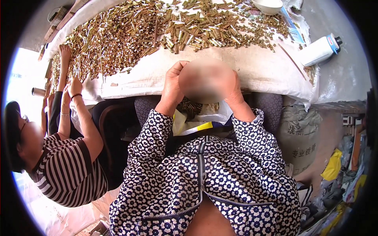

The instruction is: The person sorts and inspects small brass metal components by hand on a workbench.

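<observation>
In the middle, just in front of the table's near edge, my two hands are raised close together. A round blurred patch covers most of the fingers and whatever lies between them. My left hand point(174, 83) shows bent, closed fingers at the patch's left edge; what they grip is hidden. Of my right hand point(236, 93) only the outer side and wrist show. Below them, an open plastic bag point(218, 114) at my lap has small brass-coloured metal pieces point(190, 107) beside or in it. Many similar metal pieces point(114, 37) are heaped on the white cloth-covered table point(271, 76).
A person in a striped shirt point(69, 169) sits at my left, hands at the heap. On the table's right lie a thin stick point(292, 61) and a white bottle point(321, 51); a white bowl point(268, 5) is behind. A large sack point(301, 137) stands by my right knee.
</observation>
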